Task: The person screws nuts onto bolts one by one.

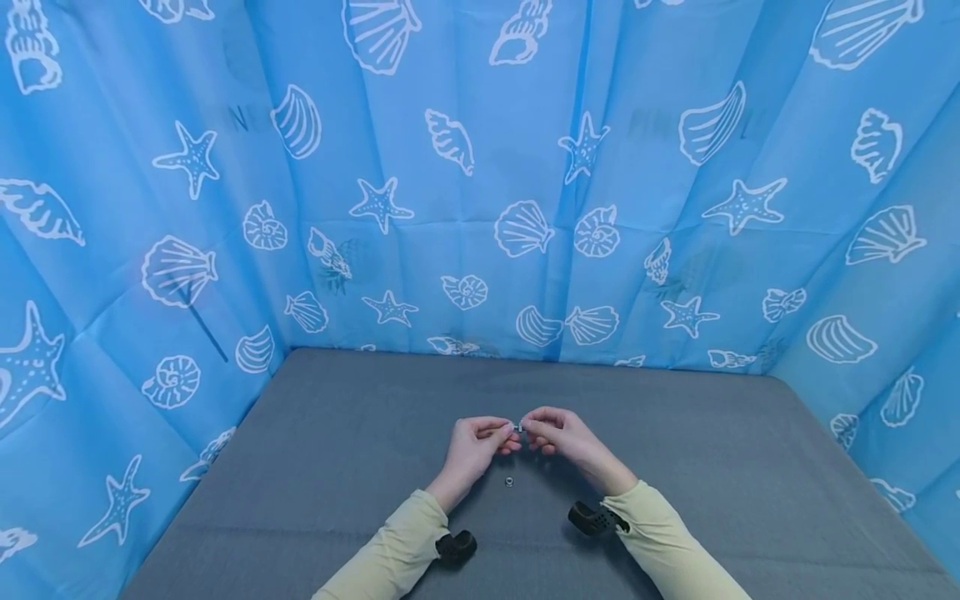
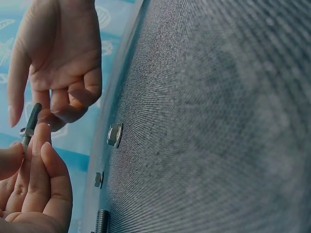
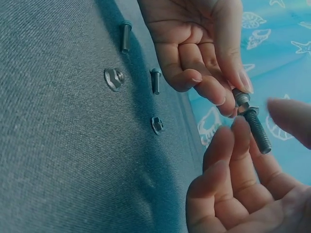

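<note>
Well, the left hand (image 1: pixel 472 443) pinches one end of a gray metal bolt (image 3: pixel 259 135) with a bumpy, threaded stem. A shiny six-sided metal nut (image 3: pixel 249 108) sits around it. The right hand (image 1: pixel 567 438) is loose, its thumb away from the bolt, its fingertips close by the nut. Below, two silver rimmed nuts (image 3: pixel 114 79) and two small gray bolts (image 3: pixel 125 39) lie on the gray cloth-covered table (image 1: pixel 337 450). Blue curtains (image 1: pixel 480 183) with white shells hang around.

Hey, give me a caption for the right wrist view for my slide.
Left hand pinching a bolt, right hand beside its threaded shaft; loose metal fasteners on gray fabric.
</note>
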`<action>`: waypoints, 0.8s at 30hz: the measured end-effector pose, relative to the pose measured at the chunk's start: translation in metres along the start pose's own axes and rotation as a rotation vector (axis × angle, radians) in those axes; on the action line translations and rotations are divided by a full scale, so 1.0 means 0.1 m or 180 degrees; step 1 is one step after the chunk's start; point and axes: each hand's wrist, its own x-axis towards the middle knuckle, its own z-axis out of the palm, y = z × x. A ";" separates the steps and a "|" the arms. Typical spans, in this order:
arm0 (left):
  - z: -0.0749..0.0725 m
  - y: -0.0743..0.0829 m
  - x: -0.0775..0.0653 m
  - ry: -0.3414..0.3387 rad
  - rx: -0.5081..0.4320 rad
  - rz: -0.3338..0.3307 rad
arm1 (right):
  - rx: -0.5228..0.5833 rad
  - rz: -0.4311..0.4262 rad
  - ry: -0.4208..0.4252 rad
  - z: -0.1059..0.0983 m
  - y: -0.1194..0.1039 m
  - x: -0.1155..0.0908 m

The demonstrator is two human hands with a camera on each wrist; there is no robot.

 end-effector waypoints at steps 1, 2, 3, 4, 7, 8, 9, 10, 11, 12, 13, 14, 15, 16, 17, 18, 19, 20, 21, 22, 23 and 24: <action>0.00 -0.01 0.00 0.0004 0.0006 -0.0001 | -0.0009 -0.0015 0.0006 0.00 0.01 0.00; -0.01 -0.04 0.01 0.0007 -0.0001 0.0013 | -0.0014 -0.0030 0.0003 0.00 0.02 0.00; -0.01 -0.08 0.03 0.0015 0.0003 0.0010 | -0.0023 -0.0043 0.0007 0.00 0.02 0.01; -0.01 -0.08 0.03 0.0019 0.0017 -0.0003 | -0.0043 -0.0052 0.0006 0.01 0.03 0.01; -0.02 -0.13 0.06 0.0030 0.0020 0.0004 | -0.0088 -0.0063 -0.0020 0.00 0.02 0.01; -0.02 -0.13 0.05 0.0029 0.0017 0.0006 | -0.0084 -0.0040 -0.0025 0.00 0.02 0.01; -0.01 -0.09 0.04 0.0026 0.0030 -0.0012 | -0.0071 -0.0015 -0.0022 -0.01 0.01 0.01; -0.01 -0.05 0.02 0.0021 0.0031 -0.0011 | -0.0050 0.0006 -0.0021 -0.01 0.01 0.00; -0.01 -0.05 0.01 0.0021 0.0022 -0.0009 | -0.0021 0.0020 -0.0023 -0.01 0.01 0.00; 0.00 -0.01 0.00 0.0017 0.0023 -0.0020 | 0.0006 0.0026 -0.0015 -0.01 0.00 0.00; 0.00 0.00 -0.01 0.0021 0.0025 -0.0034 | 0.0026 0.0035 -0.0007 -0.01 0.01 0.01; 0.00 0.00 -0.01 0.0026 0.0027 -0.0051 | 0.0032 0.0030 0.0000 -0.01 0.02 0.01; 0.00 0.01 -0.01 0.0028 0.0035 -0.0059 | 0.0035 0.0011 0.0002 -0.01 0.02 0.01; 0.00 0.01 -0.01 0.0034 0.0042 -0.0082 | 0.0028 -0.0007 -0.0002 0.00 0.02 0.01; 0.00 0.01 -0.01 0.0039 0.0050 -0.0099 | 0.0016 -0.0023 -0.0004 0.00 0.02 0.01; 0.00 0.02 -0.01 0.0040 0.0053 -0.0110 | -0.0011 -0.0042 -0.0010 0.00 0.03 0.01; 0.00 0.01 0.00 0.0041 0.0061 -0.0101 | -0.0036 -0.0048 -0.0013 0.00 0.03 0.01; 0.00 0.01 0.00 0.0040 0.0066 -0.0090 | -0.0063 -0.0063 -0.0017 0.00 0.04 0.02; 0.00 0.01 0.00 0.0036 0.0067 -0.0083 | -0.0078 -0.0061 -0.0012 0.00 0.04 0.02; 0.00 0.01 0.00 0.0040 0.0057 -0.0091 | -0.0084 -0.0061 -0.0015 0.00 0.04 0.02; 0.00 0.01 0.00 0.0039 0.0050 -0.0081 | -0.0087 -0.0060 -0.0022 0.00 0.04 0.02; 0.00 0.00 0.00 0.0039 0.0042 -0.0072 | -0.0092 -0.0060 -0.0030 0.01 0.04 0.02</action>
